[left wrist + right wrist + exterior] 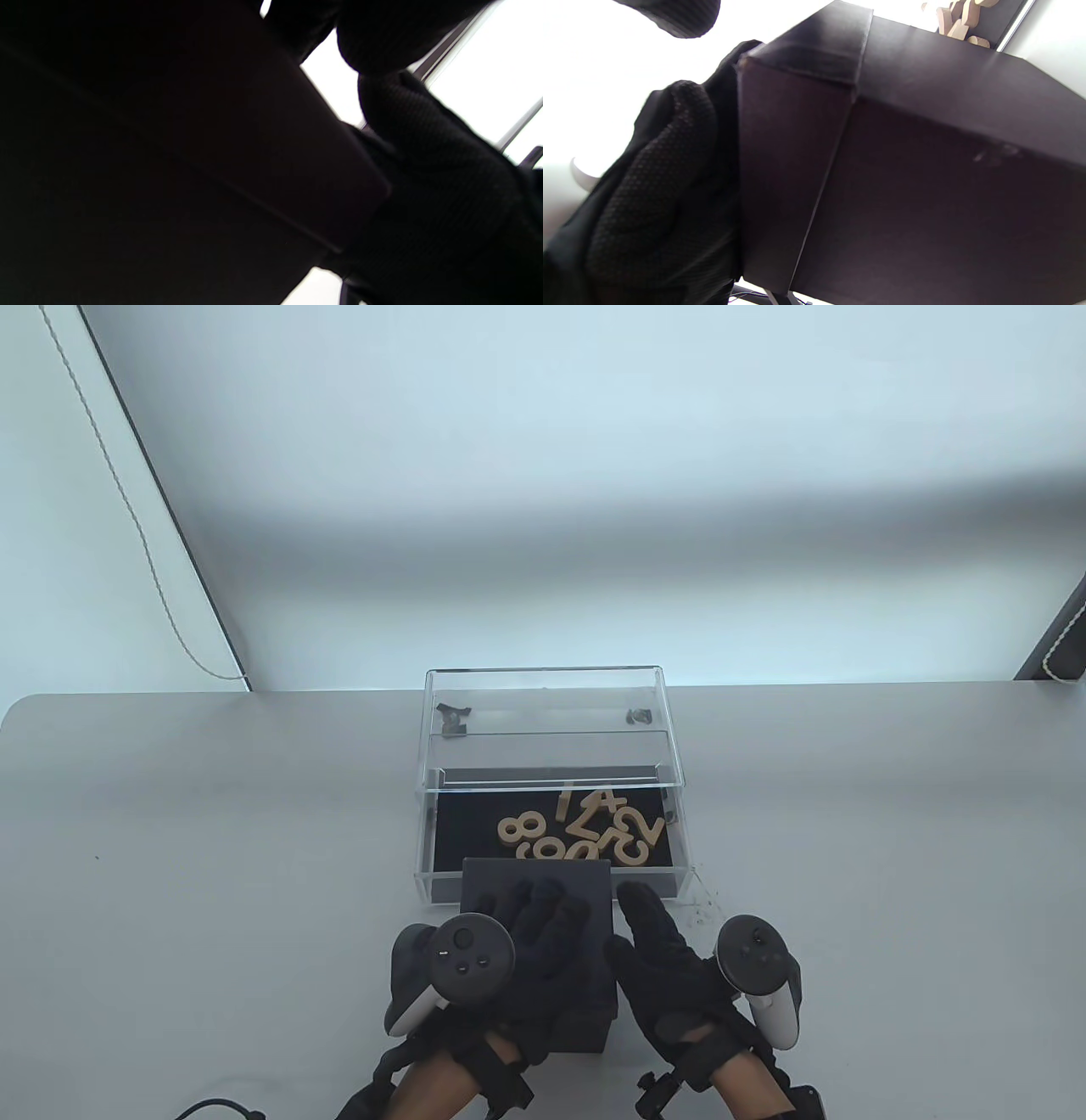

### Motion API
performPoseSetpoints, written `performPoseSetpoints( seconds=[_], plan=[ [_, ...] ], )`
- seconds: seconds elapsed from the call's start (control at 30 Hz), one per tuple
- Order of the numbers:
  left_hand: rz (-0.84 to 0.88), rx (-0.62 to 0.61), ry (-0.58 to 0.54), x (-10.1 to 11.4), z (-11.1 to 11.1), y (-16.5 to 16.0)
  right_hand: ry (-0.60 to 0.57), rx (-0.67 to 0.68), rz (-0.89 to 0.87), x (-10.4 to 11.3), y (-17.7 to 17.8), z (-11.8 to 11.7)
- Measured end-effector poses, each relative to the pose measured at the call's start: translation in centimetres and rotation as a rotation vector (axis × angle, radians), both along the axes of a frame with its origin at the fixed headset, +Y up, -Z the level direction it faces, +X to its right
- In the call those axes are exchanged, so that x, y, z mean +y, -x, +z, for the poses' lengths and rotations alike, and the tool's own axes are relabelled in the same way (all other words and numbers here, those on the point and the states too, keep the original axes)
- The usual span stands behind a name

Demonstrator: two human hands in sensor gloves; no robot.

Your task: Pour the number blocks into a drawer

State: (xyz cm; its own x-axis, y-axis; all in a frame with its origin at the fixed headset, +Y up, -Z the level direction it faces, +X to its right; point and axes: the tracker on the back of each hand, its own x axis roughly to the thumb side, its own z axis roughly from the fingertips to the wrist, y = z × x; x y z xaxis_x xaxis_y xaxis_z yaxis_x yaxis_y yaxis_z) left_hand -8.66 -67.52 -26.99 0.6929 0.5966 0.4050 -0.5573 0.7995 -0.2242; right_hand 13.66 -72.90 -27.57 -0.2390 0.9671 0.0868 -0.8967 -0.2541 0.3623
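Note:
A black cardboard box (pixel 509 875) is tipped up at the front edge of a pulled-out clear drawer (pixel 679 848) with a black lining. Several wooden number blocks (pixel 585 827) lie in a heap in the drawer. My left hand (pixel 543 912) lies over the box's upturned face and grips it. My right hand (pixel 649 937) holds the box's right side. In the right wrist view the box (pixel 925 169) fills the frame, gloved fingers (pixel 661 169) press on its end, and the blocks (pixel 956 21) show beyond. The left wrist view shows only the dark box (pixel 169 169) and glove.
The drawer belongs to a clear acrylic case (pixel 543 678) standing at the table's back edge. Small dark bits (pixel 454 718) lie on its upper level. Tiny specks (pixel 700 903) lie on the table right of the drawer. A black cable (pixel 212 1107) runs at the bottom left.

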Motion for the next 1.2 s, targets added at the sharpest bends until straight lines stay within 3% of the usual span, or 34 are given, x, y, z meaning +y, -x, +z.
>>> performPoseSetpoints(
  seconds=[0.17, 0.43, 1.2],
  plan=[
    [-0.18, 0.0, -0.043, -0.3, 0.3, -0.6, 0.004, 0.0, 0.007, -0.1, 0.0, 0.1],
    [-0.183, 0.033, -0.041, -0.5, 0.4, 0.7, 0.024, 0.02, 0.034, -0.9, 0.3, 0.3],
    [-0.168, 0.248, -0.02, -0.7, 2.3, 14.8, 0.07, 0.03, 0.022, -1.3, 0.5, 0.4]
  ],
)
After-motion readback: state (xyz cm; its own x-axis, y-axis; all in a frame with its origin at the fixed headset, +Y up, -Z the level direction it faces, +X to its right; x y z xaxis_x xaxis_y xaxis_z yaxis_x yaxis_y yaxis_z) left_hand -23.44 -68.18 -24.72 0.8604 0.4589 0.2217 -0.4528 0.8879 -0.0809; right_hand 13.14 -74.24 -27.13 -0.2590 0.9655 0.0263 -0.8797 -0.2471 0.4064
